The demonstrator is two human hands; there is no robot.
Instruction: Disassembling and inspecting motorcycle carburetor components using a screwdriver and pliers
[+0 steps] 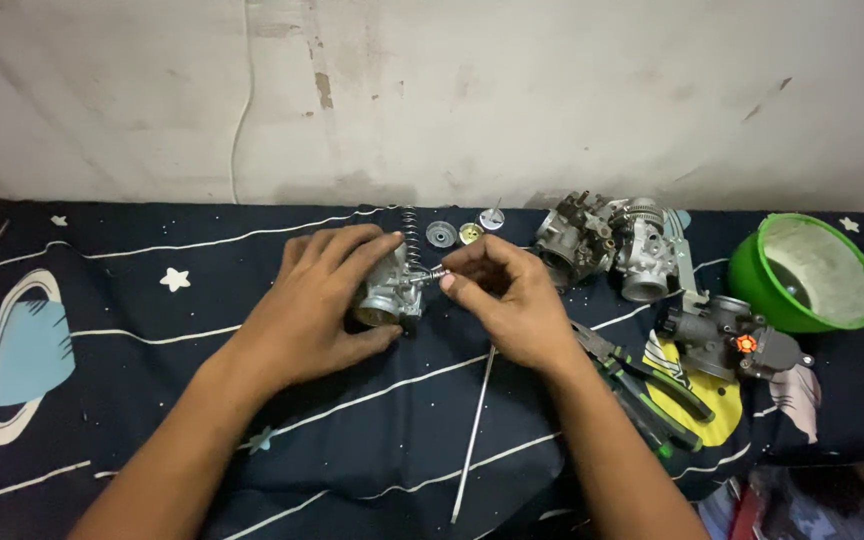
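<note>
Steadying the small silver cast-metal carburetor body (389, 292) mid-cloth, the left hand (317, 300) clamped it; the right hand (507, 295) pinched a thin spring-loaded metal screw (430, 273) at its side, best kept straight and turned gently.

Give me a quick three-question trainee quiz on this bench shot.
1. True or false: the left hand rests on the metal carburetor body.
2. What does the right hand pinch? A) small screw B) pliers C) green bowl
3. Which thing lies on the cloth below the right hand?

Key
1. True.
2. A: the small screw sits at the body's side, between the fingertips. The pliers and green bowl lie untouched to the right.
3. The thin metal rod.
</note>
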